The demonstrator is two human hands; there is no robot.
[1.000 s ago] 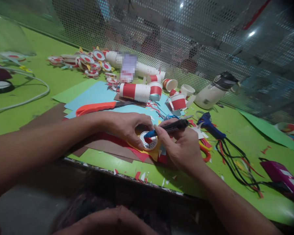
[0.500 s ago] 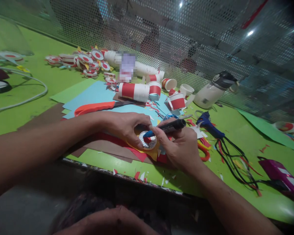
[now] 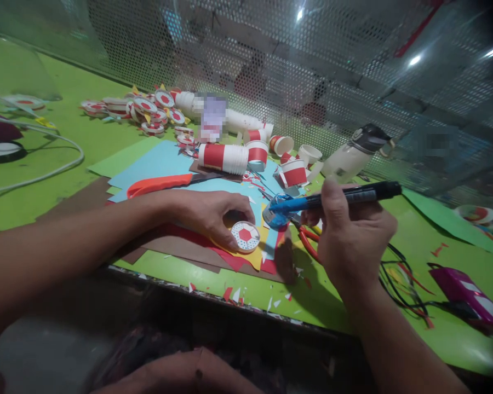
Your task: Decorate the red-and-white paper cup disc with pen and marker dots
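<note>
Between the thumb and fingers of my left hand [image 3: 213, 216] is a small round paper disc [image 3: 245, 236], white with blue dots and a red shape at its centre. It rests over yellow paper [image 3: 257, 260] on a stack of coloured sheets. My right hand [image 3: 353, 235] is closed around a marker [image 3: 353, 197] with a black barrel and a blue front part. The marker points left, above the table and away from the disc. Behind its tip lies a clear and blue object [image 3: 277, 210] that I cannot make out. Orange-handled scissors [image 3: 308, 241] lie partly hidden by my right hand.
An orange-handled tool [image 3: 160, 185] lies on the blue sheets. Behind it are stacked paper cups [image 3: 224, 157], cut cups [image 3: 293, 172] and a pile of decorated discs [image 3: 143, 106]. A bottle [image 3: 345, 158] stands tilted in view. A purple device [image 3: 468, 295] and cables are at right. Paper scraps litter the front edge.
My right hand has lifted the marker off the disc and moved right with it. My left hand still holds the disc in about the same place, its face now uncovered.
</note>
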